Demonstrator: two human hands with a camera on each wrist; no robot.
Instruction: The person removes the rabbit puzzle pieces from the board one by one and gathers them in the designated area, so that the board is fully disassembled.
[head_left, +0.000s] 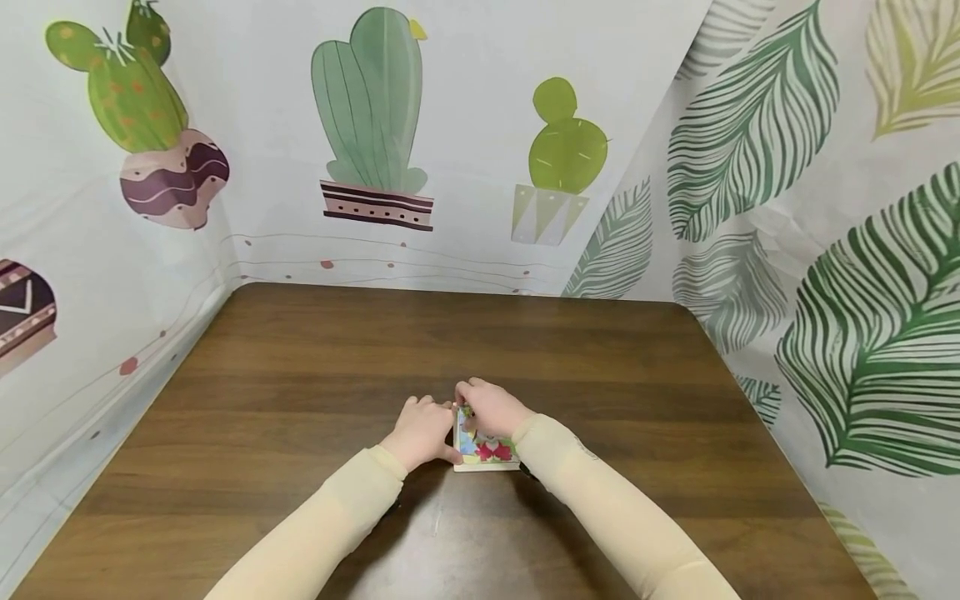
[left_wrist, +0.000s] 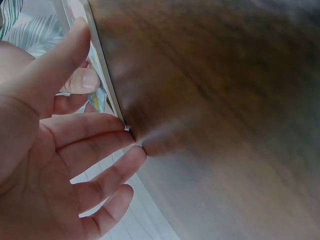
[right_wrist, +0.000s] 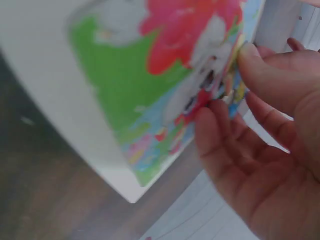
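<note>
A small picture puzzle board (head_left: 487, 467) with a pale border lies on the table. Its colourful picture (right_wrist: 112, 75) shows green, blue and large red patches. Along its left side rests my left hand (head_left: 423, 433), thumb on the edge and the other fingers fairly straight at the far corner. Over the board's far left part, my right hand (head_left: 491, 408) pinches a small colourful puzzle piece (right_wrist: 239, 95) between thumb and fingers. In the left wrist view the right thumb shows behind the board edge (left_wrist: 107, 75). The right fingers hide part of the picture.
Brown wooden table (head_left: 300, 358) spreads around the board on all sides. Behind it hangs a white cloth (head_left: 465, 125) printed with cacti, and leaf-patterned cloth (head_left: 750, 208) covers the right side.
</note>
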